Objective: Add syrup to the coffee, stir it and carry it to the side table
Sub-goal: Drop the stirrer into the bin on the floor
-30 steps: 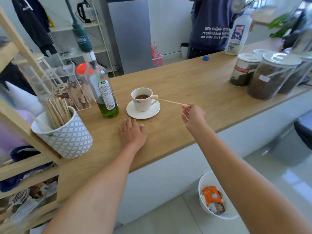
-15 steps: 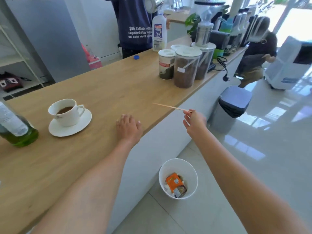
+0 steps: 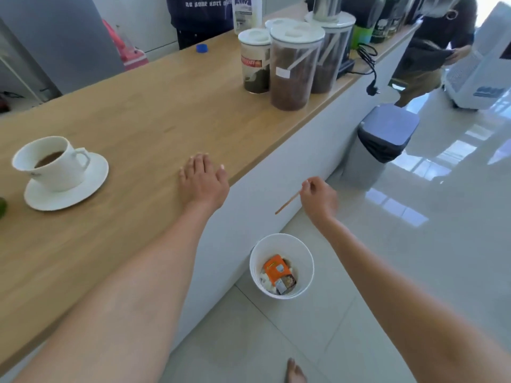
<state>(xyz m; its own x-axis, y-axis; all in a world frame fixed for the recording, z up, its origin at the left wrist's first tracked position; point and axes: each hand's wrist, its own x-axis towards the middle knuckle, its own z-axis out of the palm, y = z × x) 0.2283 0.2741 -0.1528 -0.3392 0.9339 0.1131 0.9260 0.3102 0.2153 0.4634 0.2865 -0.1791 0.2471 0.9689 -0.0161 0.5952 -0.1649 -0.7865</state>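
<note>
The cup [image 3: 52, 163] of coffee sat on its saucer [image 3: 91, 181] on the counter [image 3: 166, 111], not yet carried. The right hand [image 3: 318, 199] pinched the stirrer [image 3: 287, 202] above the bin [image 3: 308, 261], so stirring looked finished. The left hand [image 3: 203, 181] lay flat, fingers loosely together.

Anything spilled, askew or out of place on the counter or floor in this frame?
No spill shows. The cup looks tilted on its saucer, likely lens distortion. A loose blue bottle cap lies on the counter, and a power plug dangles off its edge. The right hand holds the stir stick above the small white bin.
</note>
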